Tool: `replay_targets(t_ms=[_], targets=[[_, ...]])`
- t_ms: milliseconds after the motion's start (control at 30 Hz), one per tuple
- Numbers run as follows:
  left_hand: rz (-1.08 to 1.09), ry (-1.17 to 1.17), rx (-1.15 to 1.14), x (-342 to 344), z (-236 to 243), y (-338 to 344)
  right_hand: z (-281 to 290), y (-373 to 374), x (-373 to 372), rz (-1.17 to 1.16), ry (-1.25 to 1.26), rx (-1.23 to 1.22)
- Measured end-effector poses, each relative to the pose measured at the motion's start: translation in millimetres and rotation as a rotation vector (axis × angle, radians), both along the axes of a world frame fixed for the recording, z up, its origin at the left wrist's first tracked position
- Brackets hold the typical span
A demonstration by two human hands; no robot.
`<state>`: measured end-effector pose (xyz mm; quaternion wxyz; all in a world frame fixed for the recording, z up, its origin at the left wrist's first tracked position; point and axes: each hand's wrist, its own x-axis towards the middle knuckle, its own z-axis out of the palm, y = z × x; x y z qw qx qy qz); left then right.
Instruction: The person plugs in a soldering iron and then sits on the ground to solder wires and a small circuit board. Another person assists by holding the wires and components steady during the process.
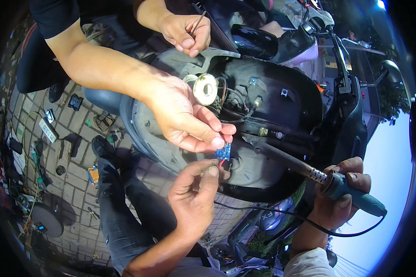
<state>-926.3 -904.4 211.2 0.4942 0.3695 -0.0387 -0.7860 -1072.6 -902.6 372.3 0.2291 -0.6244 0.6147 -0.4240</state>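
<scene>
My right hand (339, 198) is wrapped round the teal handle of a soldering iron (316, 174). The iron's long barrel slants left over the opened scooter body (259, 168), and its tip is a little right of a small blue circuit board (223, 151). My left hand (196, 194) pinches a red wire (222, 163) at the board's lower edge. A co-worker's hand (185, 120) holds that board by its upper edge between thumb and fingers. The co-worker's other hand (187, 34) grips a thin metal rod (198, 22) farther back.
A round cream fitting (205, 89) with wires stands beside the co-worker's hand. A black power cord (282, 212) trails from the iron. Tools and parts lie on the paving at left, including a white power strip (48, 130) and an orange box (93, 176).
</scene>
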Motion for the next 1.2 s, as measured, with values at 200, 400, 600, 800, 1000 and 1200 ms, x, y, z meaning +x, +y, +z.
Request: replay_targets(t_ms=[200, 400, 600, 800, 1000, 1200], targets=[[0.059, 0.203, 0.115, -4, 1, 3, 0, -2, 2, -0.035, -0.003, -0.020], [0.088, 0.370, 0.194, -2, 2, 0, -1, -4, 10, -0.197, 0.047, -0.055], [0.053, 0.250, 0.131, -5, 6, 0, -2, -2, 7, -0.174, 0.053, -0.065], [-0.045, 0.077, -0.053, -4, 4, 3, -6, -6, 11, -0.167, 0.054, -0.118], [-0.016, -0.052, -0.191, -7, -5, 10, -6, -6, 9, -0.151, 0.040, -0.109], [-0.038, -0.365, -0.245, -7, -1, 6, -2, -5, 7, -0.063, 0.005, -0.049]])
